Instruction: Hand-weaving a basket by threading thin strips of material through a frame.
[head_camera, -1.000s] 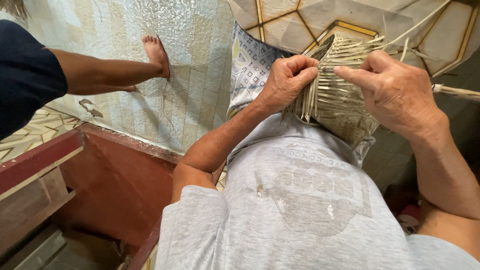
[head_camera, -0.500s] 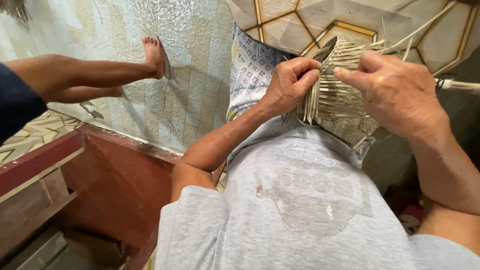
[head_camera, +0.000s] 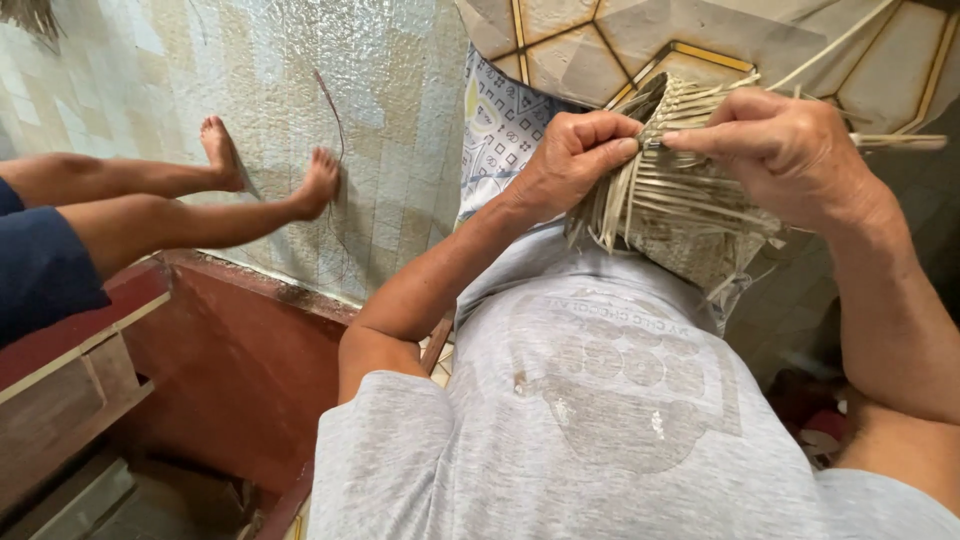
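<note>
Half-woven pale straw basket rested on the lap, above the grey printed t-shirt. Left hand clenched its rim strips; right hand pinched one strip. Better kept taut, flat, tucked snugly.

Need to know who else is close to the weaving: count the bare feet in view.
2. One bare foot is at the upper left, toes up; the other bare foot lies just right of it. Both belong to another person and rest on the pale patterned floor covering. None seems hidden.
</note>
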